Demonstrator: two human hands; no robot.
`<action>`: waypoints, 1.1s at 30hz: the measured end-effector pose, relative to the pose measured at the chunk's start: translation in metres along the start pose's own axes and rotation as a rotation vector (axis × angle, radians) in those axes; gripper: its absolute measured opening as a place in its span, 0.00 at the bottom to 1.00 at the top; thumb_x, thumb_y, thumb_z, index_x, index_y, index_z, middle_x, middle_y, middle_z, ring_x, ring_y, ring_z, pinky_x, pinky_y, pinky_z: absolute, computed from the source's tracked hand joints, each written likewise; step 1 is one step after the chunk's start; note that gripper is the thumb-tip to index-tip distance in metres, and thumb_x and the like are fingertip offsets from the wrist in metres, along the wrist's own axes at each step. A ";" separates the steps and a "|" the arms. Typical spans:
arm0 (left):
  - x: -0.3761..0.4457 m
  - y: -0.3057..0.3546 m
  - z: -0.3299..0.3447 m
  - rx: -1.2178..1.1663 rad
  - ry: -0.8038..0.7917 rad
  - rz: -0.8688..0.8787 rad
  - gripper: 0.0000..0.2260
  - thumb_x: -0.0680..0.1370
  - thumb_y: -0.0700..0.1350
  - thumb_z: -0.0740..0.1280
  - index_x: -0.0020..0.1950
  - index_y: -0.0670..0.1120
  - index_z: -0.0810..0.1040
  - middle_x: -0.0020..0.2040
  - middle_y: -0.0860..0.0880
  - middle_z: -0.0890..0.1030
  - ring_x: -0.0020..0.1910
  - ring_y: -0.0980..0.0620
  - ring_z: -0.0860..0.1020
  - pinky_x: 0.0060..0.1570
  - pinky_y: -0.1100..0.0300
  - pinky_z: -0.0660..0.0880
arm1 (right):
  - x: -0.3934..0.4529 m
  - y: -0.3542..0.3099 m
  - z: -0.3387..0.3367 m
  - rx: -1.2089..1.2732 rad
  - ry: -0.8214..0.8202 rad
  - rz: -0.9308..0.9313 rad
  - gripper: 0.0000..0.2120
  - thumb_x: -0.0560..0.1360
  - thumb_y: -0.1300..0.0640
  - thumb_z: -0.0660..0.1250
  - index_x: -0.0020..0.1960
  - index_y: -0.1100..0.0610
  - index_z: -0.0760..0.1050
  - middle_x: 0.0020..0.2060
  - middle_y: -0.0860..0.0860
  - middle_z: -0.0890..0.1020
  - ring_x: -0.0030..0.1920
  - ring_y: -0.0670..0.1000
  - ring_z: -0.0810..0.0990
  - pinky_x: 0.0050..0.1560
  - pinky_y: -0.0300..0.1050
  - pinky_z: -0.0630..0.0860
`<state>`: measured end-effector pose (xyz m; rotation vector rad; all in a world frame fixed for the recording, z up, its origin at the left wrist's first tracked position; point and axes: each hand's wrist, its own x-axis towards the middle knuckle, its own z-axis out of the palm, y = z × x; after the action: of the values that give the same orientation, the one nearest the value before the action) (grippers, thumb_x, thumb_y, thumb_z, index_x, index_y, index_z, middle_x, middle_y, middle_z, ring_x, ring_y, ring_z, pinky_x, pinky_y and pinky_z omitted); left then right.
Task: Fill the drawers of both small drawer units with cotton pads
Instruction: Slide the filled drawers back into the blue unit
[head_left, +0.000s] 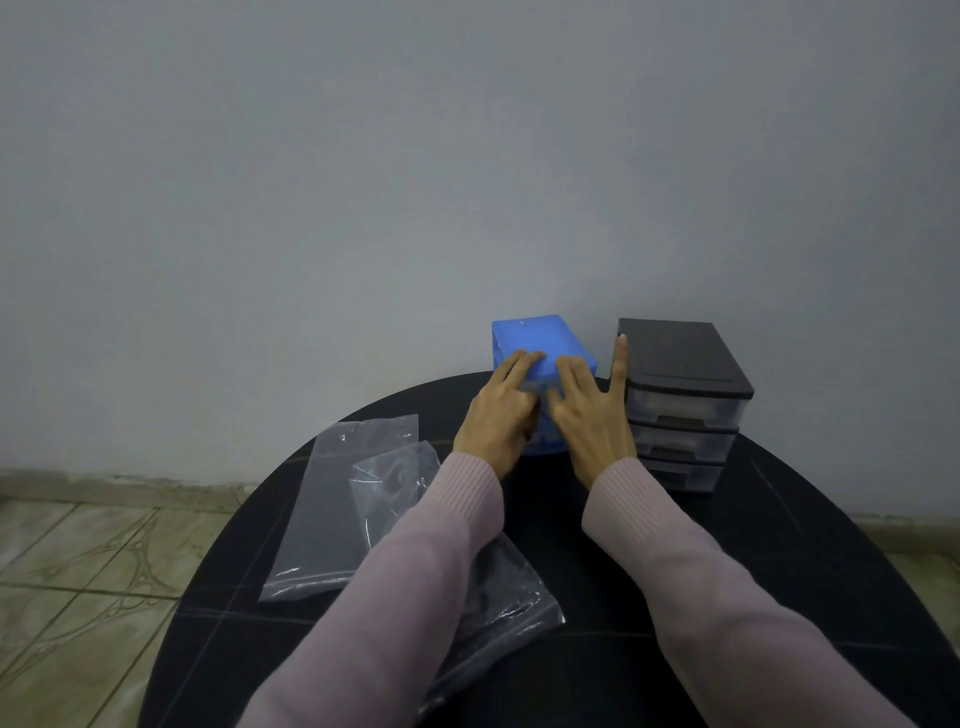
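A blue drawer unit (535, 338) stands at the far edge of the round black table (779, 545), against the wall. Right beside it stands a dark grey drawer unit (680, 358) with three clear drawers, all pushed in. My left hand (501, 410) lies on the blue unit's front, fingers reaching onto its top. My right hand (587, 410) covers the blue unit's front too, with one finger stretched up against the grey unit's left side. The blue unit's drawers are hidden behind my hands. No cotton pads show.
Two clear plastic bags lie on the table's left half: one flat (332, 509), the other (498, 597) partly under my left sleeve. A grey wall rises just behind the units. Tiled floor (78, 571) shows at left.
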<state>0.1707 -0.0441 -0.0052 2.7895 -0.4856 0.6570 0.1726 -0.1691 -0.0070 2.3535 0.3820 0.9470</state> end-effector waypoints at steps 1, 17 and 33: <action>0.001 -0.002 0.002 -0.016 0.020 0.003 0.08 0.71 0.31 0.65 0.47 0.38 0.78 0.76 0.48 0.59 0.75 0.50 0.57 0.64 0.54 0.68 | 0.001 -0.001 0.001 0.002 0.030 0.009 0.16 0.51 0.61 0.65 0.38 0.55 0.80 0.47 0.57 0.67 0.55 0.55 0.66 0.65 0.73 0.45; 0.000 0.014 -0.006 -0.947 0.240 -0.267 0.14 0.69 0.26 0.62 0.38 0.46 0.74 0.58 0.47 0.79 0.64 0.58 0.72 0.64 0.60 0.68 | -0.019 0.021 -0.013 0.353 0.179 0.144 0.23 0.54 0.60 0.74 0.48 0.59 0.75 0.46 0.56 0.78 0.49 0.54 0.80 0.67 0.70 0.38; 0.018 0.021 -0.002 -1.345 -0.024 -0.754 0.19 0.80 0.48 0.60 0.72 0.49 0.67 0.64 0.47 0.76 0.60 0.45 0.76 0.62 0.42 0.72 | -0.031 0.110 0.008 1.768 -0.371 1.070 0.26 0.74 0.50 0.67 0.70 0.51 0.64 0.61 0.53 0.75 0.59 0.57 0.74 0.60 0.54 0.74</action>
<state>0.1780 -0.0672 0.0082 1.4740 0.1493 0.0216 0.1618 -0.2743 0.0378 4.4635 -0.6012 0.3663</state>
